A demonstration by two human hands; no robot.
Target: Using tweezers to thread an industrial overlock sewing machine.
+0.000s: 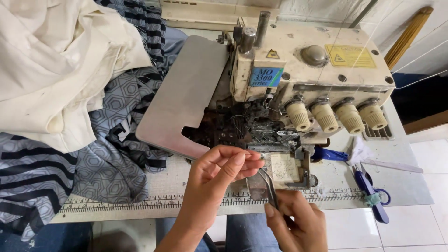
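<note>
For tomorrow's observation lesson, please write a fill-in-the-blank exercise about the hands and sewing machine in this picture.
1. The right hand holds metal ____ pointed toward the sewing machine.
2. The machine's front carries ____ cream dials in a row.
3. The scissors on the table have ____ handles.
4. The left hand pinches its fingers together beside the machine, right of the striped and cream ____.

Missing words: tweezers; four; blue; cloth

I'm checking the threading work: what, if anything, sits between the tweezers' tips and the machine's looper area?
Nothing visible does. The tweezers in the right hand point up beside the left hand fingertips, just below the overlock machine open looper area.
</note>
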